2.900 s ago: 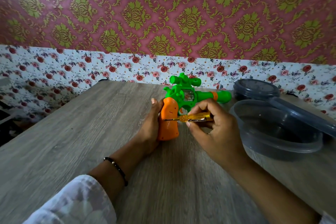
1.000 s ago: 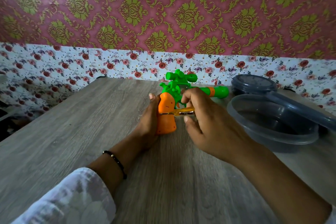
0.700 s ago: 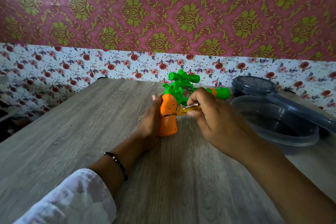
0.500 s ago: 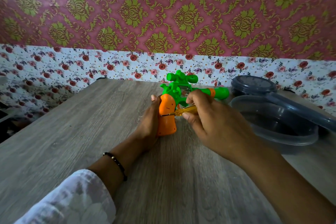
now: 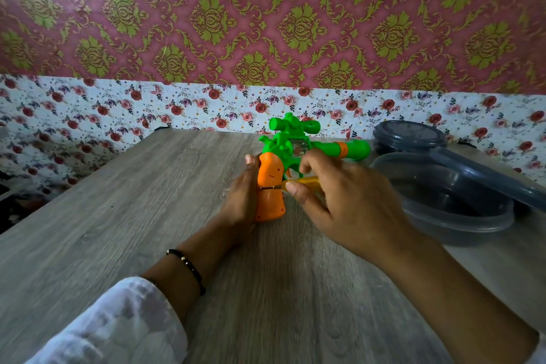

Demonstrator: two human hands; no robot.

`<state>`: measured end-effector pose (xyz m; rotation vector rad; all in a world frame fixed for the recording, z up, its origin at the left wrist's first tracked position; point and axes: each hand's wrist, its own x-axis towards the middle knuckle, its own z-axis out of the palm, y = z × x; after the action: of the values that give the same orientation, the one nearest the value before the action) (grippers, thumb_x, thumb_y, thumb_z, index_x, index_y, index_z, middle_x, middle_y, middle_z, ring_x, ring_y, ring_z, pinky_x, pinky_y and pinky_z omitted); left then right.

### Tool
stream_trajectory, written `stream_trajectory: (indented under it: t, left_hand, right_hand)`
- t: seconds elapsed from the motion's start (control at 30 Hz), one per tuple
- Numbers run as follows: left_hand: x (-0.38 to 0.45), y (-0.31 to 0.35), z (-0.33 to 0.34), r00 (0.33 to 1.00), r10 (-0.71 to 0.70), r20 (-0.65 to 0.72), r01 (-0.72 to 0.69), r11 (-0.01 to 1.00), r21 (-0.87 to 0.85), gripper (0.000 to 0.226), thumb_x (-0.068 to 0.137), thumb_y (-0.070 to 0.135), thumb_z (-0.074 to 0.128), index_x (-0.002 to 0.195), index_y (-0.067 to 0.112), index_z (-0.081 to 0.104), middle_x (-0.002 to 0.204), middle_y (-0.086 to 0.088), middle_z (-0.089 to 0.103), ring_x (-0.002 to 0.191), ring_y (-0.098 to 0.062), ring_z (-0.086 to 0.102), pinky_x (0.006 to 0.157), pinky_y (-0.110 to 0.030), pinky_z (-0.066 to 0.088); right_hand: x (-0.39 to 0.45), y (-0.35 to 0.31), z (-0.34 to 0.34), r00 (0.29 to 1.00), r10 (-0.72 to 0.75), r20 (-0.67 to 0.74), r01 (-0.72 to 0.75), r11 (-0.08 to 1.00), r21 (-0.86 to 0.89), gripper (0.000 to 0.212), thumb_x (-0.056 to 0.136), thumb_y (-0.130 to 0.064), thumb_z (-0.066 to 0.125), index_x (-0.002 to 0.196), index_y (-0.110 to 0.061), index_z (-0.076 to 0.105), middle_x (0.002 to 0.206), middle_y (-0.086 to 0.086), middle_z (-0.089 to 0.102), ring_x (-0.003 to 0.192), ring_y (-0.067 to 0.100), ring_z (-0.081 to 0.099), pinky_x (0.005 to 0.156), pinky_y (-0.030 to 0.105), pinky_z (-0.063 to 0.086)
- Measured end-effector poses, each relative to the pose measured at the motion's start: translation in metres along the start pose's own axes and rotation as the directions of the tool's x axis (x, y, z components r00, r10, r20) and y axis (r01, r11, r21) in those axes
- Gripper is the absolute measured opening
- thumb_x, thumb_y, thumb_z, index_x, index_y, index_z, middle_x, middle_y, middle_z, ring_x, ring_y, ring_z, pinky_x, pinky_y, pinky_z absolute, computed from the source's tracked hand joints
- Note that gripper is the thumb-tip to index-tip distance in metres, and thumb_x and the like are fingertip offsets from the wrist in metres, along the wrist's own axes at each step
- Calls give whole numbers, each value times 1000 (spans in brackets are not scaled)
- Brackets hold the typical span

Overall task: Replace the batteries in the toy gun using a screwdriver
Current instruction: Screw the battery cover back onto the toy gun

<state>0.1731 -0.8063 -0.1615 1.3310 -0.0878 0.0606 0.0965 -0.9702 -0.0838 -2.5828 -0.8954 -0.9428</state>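
**Screwdriver tip at the orange grip, thumb shifted forward**

I see the green plastic toy gun with the orange handle (image 5: 298,154) standing upright on its grip on the grey wood-grain table (image 5: 118,216), barrel pointing right toward the containers. My left hand (image 5: 240,204) wraps the back of the orange grip, fingers curled behind it with one fingertip showing at the top left edge. My right hand (image 5: 339,201) pinches the small screwdriver with the translucent yellow handle (image 5: 301,182) between thumb and fingers; the thin metal shaft lies level and its tip touches the side of the grip about halfway down.

Compared with half a second ago, the gun and left hand sit in much the same place, and the screwdriver is still pressed at the same spot on the grip. The right thumb now reaches further along the yellow handle toward the shaft, and the index finger has lifted higher, up by the trigger area. Against the earliest view, far less of the yellow handle shows.

To the right, the clear round plastic container (image 5: 461,216) rests on the table with a grey lid (image 5: 487,177) leaning across its rim, and a second lidded grey container (image 5: 409,136) sits behind it.
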Motion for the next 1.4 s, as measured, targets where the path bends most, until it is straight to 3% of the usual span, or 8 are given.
stream_trajectory:
  t: [0.17,0.27,0.4,0.53,0.7,0.9,1.13,1.4]
  left_hand:
    - [2,-1,-1,1000,10,-15,-10,1000,9,66,90,67,30,132,21,53,125,-15,62,114,-34,60,98,-59,44]
    - [2,-2,-1,1000,1,-24,-1,1000,13,66,90,67,30,134,22,51,127,-13,62,114,-30,61,98,-54,47]
    - [1,-4,-1,1000,23,8,-23,999,34,65,92,65,26,136,23,49,125,-9,64,110,-26,63,92,-45,51]
    - [4,-3,-3,1000,-17,8,17,1000,12,62,94,61,22,132,22,50,117,-16,64,85,-22,62,72,-33,49]
    - [1,-1,0,1000,1,25,0,1000,-29,53,96,58,21,117,26,58,120,-26,60,86,-28,60,76,-38,48]
    - [1,-2,0,1000,27,-17,-26,1000,17,70,83,70,29,128,24,55,122,-15,64,110,-35,62,93,-56,48]
    - [2,-3,0,999,21,-35,-20,1000,17,86,68,83,40,130,26,54,125,-13,63,114,-34,60,96,-62,44]
    - [0,0,-2,999,35,-2,-35,998,48,74,85,73,30,133,20,52,125,-10,64,114,-28,61,100,-54,45]
  right_hand:
    - [2,-1,1,996,-7,87,-6,988,155,21,88,-36,41,104,-22,42,72,-14,39,54,7,40,50,30,34]
    - [4,1,0,995,45,94,-56,991,118,22,94,-40,44,101,-19,46,68,-9,51,54,13,48,47,29,37]
    - [3,4,-3,996,84,6,-83,991,-101,48,90,-52,30,92,-12,57,50,0,55,38,18,48,41,12,13]
    - [2,7,-3,988,67,137,-70,997,15,29,94,-45,32,106,-20,39,67,-9,51,55,15,52,45,27,30]
    - [4,8,-8,973,1,231,-31,991,128,13,96,-31,40,104,-22,33,69,-13,42,60,10,46,53,33,34]
    - [3,8,-8,993,17,120,-2,993,-122,56,89,-58,16,105,-15,47,66,-3,60,49,19,54,39,20,21]
    - [3,4,-7,986,-41,162,10,981,191,23,95,-41,32,107,-22,35,74,-16,34,56,10,43,49,34,36]
    - [1,-1,-7,999,0,37,4,994,-110,43,88,-54,32,101,-15,47,68,-6,45,48,14,43,41,26,33]
